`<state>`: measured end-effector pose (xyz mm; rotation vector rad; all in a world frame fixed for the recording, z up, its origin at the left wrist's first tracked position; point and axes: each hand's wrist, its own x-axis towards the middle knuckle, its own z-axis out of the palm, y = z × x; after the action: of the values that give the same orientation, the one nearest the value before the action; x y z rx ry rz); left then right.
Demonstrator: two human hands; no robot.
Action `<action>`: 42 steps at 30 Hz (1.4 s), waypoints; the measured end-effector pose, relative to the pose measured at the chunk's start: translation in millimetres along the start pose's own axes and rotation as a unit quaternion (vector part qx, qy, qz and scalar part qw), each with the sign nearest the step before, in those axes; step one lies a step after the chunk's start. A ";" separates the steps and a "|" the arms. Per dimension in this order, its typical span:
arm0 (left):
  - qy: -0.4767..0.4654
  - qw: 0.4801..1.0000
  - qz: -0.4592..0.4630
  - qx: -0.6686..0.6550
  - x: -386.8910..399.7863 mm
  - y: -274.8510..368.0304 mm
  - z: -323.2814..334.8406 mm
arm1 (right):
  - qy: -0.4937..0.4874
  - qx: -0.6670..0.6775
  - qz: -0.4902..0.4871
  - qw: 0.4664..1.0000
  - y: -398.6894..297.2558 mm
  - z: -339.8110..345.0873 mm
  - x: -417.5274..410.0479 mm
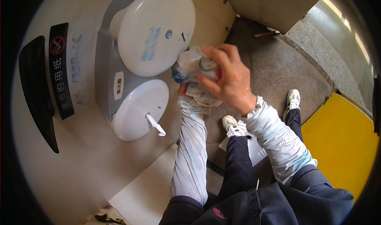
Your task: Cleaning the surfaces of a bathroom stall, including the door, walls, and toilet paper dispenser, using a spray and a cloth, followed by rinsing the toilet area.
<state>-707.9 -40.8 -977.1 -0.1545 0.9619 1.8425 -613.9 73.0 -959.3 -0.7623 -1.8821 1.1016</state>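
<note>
My right hand, blurred, grips a small spray can whose top faces a bunched white cloth. The cloth has a dark blue stain at its left end. Beneath it is my left hand, mostly hidden, with the cloth held in it. Just left of the cloth is the large round white cover of the upper paper dispenser, marked with blue stamped writing and smudges. Below that, the lower round dispenser cover has a twist of white paper hanging from its central hole.
A grey backing carries both dispensers on the wall. Black signs are fixed farther left. A yellow panel stands at right, and a beige door panel above. A wooden stick and a white board lie on the floor.
</note>
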 end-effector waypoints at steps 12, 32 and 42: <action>0.059 0.997 0.007 0.049 13.3 9.7 -4.1 | 0.022 0.044 -0.004 0.999 -0.1 -4.0 17.5; -0.013 0.989 -0.108 -0.100 -40.4 11.0 7.8 | 0.009 0.069 -0.083 0.994 -55.2 -20.9 33.6; -0.135 0.924 -0.066 -0.351 -65.0 10.4 -11.3 | -0.036 0.062 -0.115 0.991 -70.5 -18.7 33.6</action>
<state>-688.4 -97.0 -946.6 -0.3787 0.0667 1.9448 -621.1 76.8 -879.4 -0.4282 -1.8871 1.1001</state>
